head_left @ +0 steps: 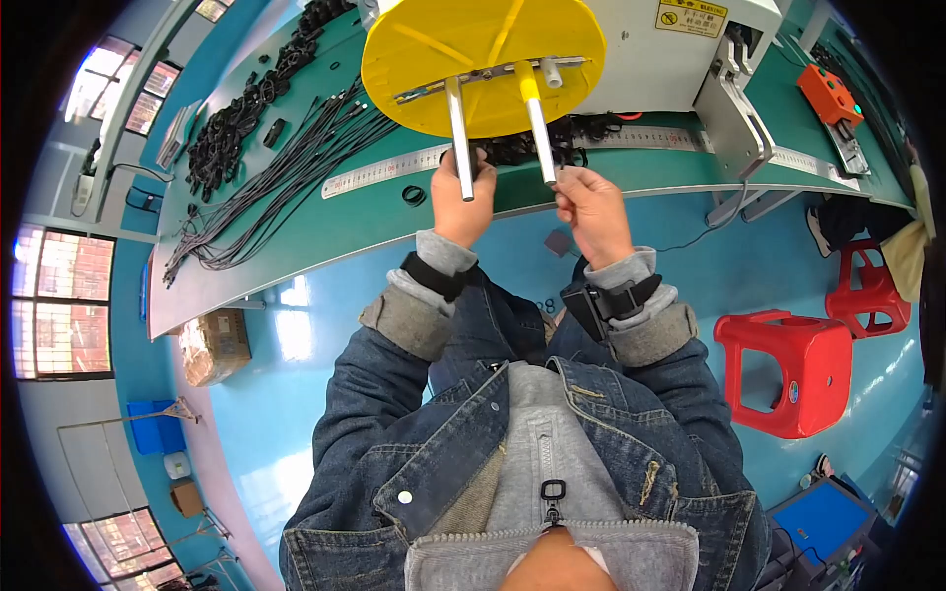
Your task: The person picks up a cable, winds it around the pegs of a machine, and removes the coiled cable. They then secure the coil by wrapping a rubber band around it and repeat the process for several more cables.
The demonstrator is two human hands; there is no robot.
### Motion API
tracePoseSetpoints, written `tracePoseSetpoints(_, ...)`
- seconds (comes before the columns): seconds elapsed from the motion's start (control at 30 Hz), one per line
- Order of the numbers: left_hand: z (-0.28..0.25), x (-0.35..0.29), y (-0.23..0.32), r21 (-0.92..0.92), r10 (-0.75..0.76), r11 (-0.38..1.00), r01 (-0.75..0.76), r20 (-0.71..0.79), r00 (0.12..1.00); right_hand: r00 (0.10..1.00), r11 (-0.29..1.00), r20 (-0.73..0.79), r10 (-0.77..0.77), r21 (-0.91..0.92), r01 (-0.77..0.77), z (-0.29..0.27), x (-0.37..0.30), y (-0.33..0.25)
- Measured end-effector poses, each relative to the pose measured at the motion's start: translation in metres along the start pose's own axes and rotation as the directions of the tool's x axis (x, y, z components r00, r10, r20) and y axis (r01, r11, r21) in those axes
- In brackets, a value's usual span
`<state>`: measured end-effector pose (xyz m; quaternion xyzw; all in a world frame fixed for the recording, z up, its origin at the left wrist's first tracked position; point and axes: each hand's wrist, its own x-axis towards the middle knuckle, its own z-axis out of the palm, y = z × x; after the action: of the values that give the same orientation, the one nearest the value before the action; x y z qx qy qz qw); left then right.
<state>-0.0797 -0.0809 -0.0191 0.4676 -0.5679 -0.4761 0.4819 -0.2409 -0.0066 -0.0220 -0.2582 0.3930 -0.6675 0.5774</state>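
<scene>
The right fingers (576, 187) pinched together by the tip of the right rod (538, 126), the left fingers (484, 179) sat behind the left rod (460, 138), hold unreadable to me, and I judged light contact best, both rods jutting from the yellow disc (434, 44).

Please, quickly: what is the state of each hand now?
Left hand: partly behind left rod; grip cannot be told.
Right hand: fingers curled at tip of right rod; grip unclear.

Yellow disc (483, 44) — two silver rods (459, 138) jutting side-by-side
</scene>
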Motion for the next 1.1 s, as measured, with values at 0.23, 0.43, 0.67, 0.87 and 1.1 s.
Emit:
tracePoseSetpoints(0.23, 0.008, -0.005, 0.0, 0.536, 0.336, 0.769, -0.349, 0.125, 0.933, 0.998, 0.995, -0.058, -0.019, -0.096, 0.013, -0.008, -0.014, -0.011)
tracePoseSetpoints(0.43, -0.004, -0.006, 0.008, 0.393, 0.391, 0.824, -0.408, 0.127, 0.911, 1.0, 0.984, -0.02, 0.005, -0.177, -0.008, -0.005, -0.022, -0.011)
tracePoseSetpoints(0.67, -0.019, -0.051, 0.041, -0.103, -0.113, 0.981, 0.167, 0.402, 0.909, 0.976, 0.968, 0.165, 0.139, -0.23, -0.099, 0.02, -0.04, -0.017)
tracePoseSetpoints(0.87, -0.028, -0.064, 0.029, -0.281, -0.185, 0.901, 0.33, 0.439, 0.879, 0.938, 0.994, 0.33, 0.108, -0.055, -0.095, 0.026, -0.054, -0.001)
tracePoseSetpoints(1.1, -0.031, -0.07, 0.038, -0.153, -0.131, 0.955, 0.252, 0.547, 0.827, 0.874, 0.974, 0.455, 0.174, -0.21, -0.085, 0.019, -0.07, -0.015)
